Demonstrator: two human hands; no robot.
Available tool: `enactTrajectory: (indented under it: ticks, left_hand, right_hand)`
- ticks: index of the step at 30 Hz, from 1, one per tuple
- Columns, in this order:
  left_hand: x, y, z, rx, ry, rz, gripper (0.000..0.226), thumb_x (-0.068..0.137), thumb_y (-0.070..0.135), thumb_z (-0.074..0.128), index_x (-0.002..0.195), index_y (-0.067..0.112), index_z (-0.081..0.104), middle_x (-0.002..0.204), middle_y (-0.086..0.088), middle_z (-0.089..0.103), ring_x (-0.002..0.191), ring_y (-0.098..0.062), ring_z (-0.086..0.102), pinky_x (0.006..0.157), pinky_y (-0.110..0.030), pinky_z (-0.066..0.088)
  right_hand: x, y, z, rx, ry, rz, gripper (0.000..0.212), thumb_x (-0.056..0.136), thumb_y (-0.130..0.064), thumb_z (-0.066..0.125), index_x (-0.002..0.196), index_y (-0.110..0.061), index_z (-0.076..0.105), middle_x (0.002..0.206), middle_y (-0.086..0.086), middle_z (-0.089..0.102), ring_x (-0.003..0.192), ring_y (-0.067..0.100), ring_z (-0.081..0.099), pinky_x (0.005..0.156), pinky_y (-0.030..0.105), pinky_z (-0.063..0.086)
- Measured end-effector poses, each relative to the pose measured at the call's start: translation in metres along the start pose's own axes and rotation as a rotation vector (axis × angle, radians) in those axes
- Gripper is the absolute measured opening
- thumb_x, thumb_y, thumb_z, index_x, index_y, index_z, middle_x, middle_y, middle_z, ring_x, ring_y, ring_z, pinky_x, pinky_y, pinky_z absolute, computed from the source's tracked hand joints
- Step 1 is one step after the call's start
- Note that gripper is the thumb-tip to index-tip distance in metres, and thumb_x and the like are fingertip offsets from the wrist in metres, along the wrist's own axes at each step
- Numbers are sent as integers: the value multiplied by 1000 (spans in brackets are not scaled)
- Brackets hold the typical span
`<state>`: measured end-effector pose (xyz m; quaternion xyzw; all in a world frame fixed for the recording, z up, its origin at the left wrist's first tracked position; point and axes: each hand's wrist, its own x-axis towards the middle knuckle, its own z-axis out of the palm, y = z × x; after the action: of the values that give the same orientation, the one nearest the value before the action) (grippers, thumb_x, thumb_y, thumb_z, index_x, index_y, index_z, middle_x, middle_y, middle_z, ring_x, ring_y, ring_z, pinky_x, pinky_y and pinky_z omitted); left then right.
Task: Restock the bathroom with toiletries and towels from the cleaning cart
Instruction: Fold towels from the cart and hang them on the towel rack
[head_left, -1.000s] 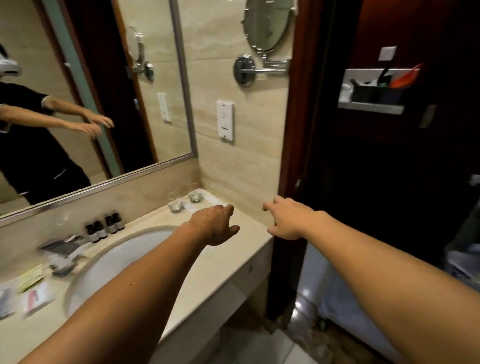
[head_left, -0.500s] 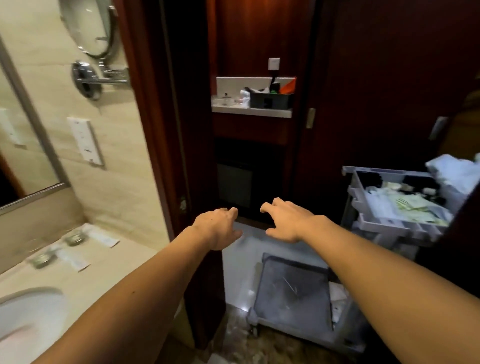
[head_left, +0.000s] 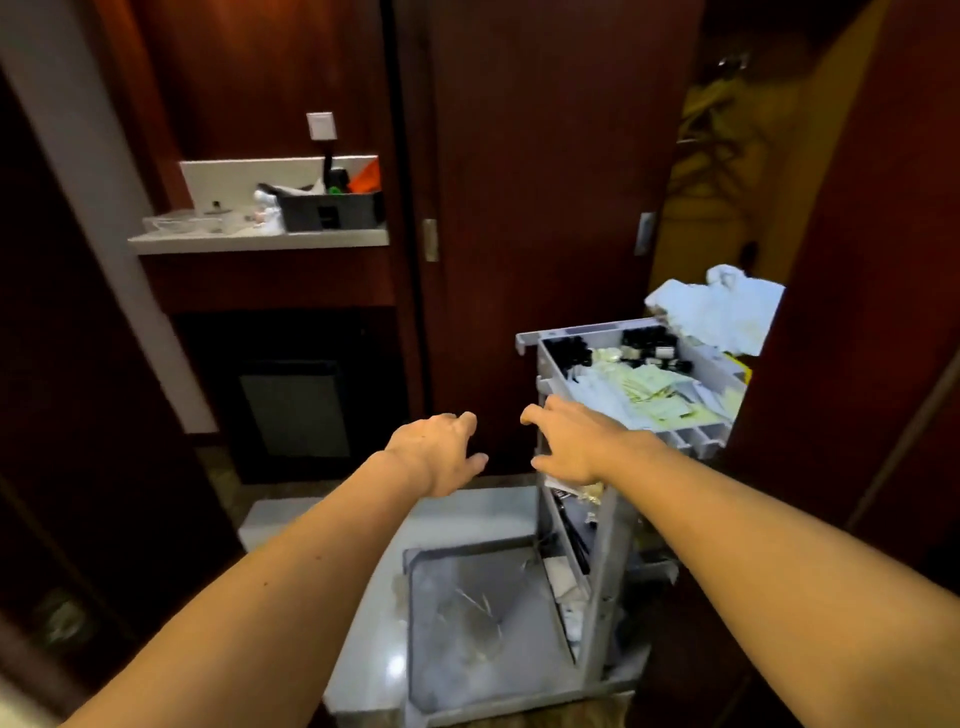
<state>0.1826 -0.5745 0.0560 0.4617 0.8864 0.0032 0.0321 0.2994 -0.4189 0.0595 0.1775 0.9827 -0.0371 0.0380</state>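
With the cleaning cart (head_left: 602, 571) as the landmark, the scene ran as follows from left to right. Far to the cart's upper left, a white shelf (head_left: 260, 240) sat in the dark wood wall, carrying a dark caddy (head_left: 332, 210) and some small items too blurred to name. Below the shelf was a dark cabinet front (head_left: 293, 408).

Nearer the cart, the left hand (head_left: 441, 452) hung in the air just left of the cart's upright frame, palm down, fingers loosely bent and slightly spread, holding nothing. The right hand (head_left: 576, 441) hovered at the near left corner of the cart's top tray (head_left: 545, 364), fingers spread moderately wide and curved downward, also empty. Whether its fingertips touched the tray rim could not be told.

The toiletries lay in that tray, up and to the right of the right hand: pale green sachets (head_left: 657, 397) in the middle compartments and small dark bottles (head_left: 644, 348) along the far edge. A heap of white towels (head_left: 722, 306) sat beyond the tray's far right corner. The cart's lower shelf (head_left: 467, 623) lay below both hands and looked bare apart from scuffs.

The coming move likely turned on the right hand, clearly the nearer one: the sachets lay just past its fingers, forward and to the right, with the tray's long axis running away from the person. The left hand would have to cross the cart frame to reach them.
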Motion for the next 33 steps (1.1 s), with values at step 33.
enactTrajectory:
  ticks: [33]
  left_hand:
    - [413,130,-15,80,-10,555,45,100,47,44,137,21,40,137,-7,53,116,-31,55,85,-40,45]
  right_hand:
    - [189,262,-14,67,-17,537,48,96,-35,55,140,-20,41,145,8,36,127,34,43,99,47,46]
